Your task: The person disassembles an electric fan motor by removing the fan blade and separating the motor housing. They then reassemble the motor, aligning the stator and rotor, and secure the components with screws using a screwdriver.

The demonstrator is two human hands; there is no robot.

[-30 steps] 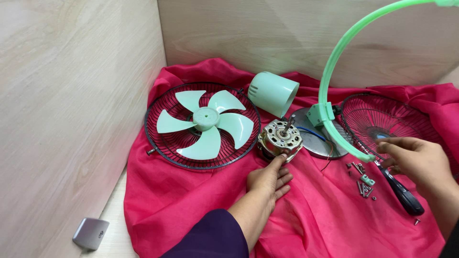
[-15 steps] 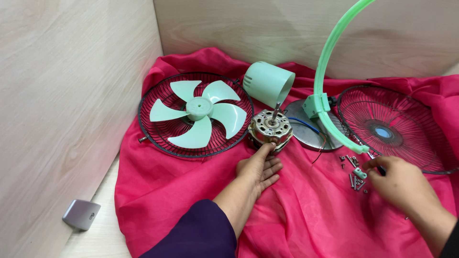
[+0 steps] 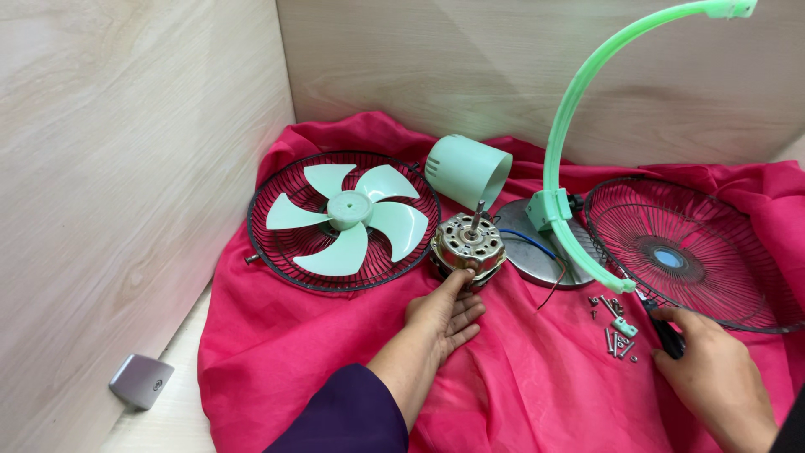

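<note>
A small fan motor [image 3: 467, 246] with an upright shaft stands on a pink cloth [image 3: 520, 386]. My left hand [image 3: 444, 315] lies flat just in front of it, fingertips touching its base. My right hand [image 3: 717, 377] rests at the lower right, closed over a black-handled tool [image 3: 668, 338] beside a scatter of screws [image 3: 616, 327]. A mint green fan blade [image 3: 348, 214] lies in a dark wire grille [image 3: 342, 220] on the left.
A mint green motor cover [image 3: 467, 172] lies behind the motor. A curved green bracket [image 3: 587, 134] rises from a round metal base [image 3: 541, 252]. A second wire grille [image 3: 683, 252] lies at the right. A small grey device [image 3: 141, 380] sits by the left wall.
My right hand has slid down and right from the screws onto the black-handled tool. My left hand stays by the motor. The view has shifted slightly.
</note>
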